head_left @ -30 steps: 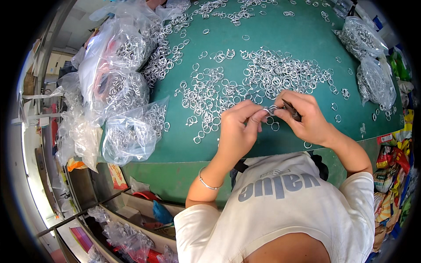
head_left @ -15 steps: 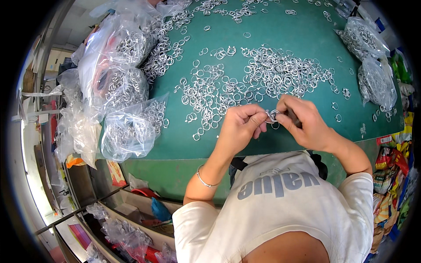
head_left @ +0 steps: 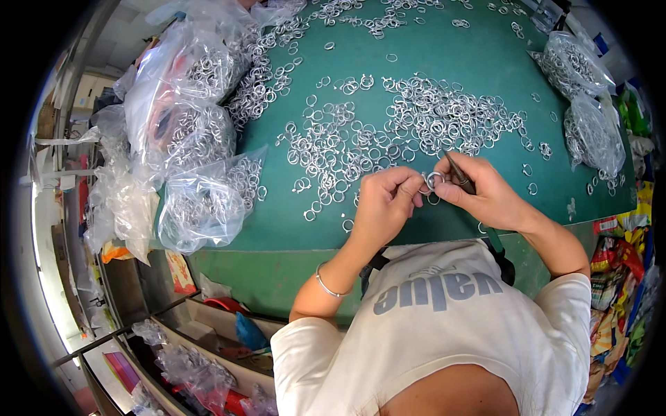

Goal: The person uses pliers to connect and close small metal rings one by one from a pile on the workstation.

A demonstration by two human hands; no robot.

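Close to the table's near edge, my two hands meet fingertip to fingertip around a small silver ring (head_left: 434, 182). My left hand (head_left: 388, 200) is closed, its thumb and forefinger pinching at the ring's left side; the exact contact is partly hidden. In my right hand (head_left: 491, 197) lies a dark, pointed tool (head_left: 460, 175) that looks like pliers, tip angled up and away. A green handle (head_left: 494, 239) shows below that palm. My right thumb and forefinger also reach the ring. Just beyond my hands a wide pile of silver rings (head_left: 444, 114) spreads across the green tabletop (head_left: 347, 62).
Clear plastic bags of rings (head_left: 201, 208) crowd the table's left side, with loose rings beside them. More filled bags (head_left: 595, 135) stand at the right edge. A shelf with boxes (head_left: 208, 326) is below left; colourful packets (head_left: 614, 256) stack at the right.
The dark tool in my right hand has swung into view, its tip now pointing away from me and its green handle showing. Both hands stay at the ring.
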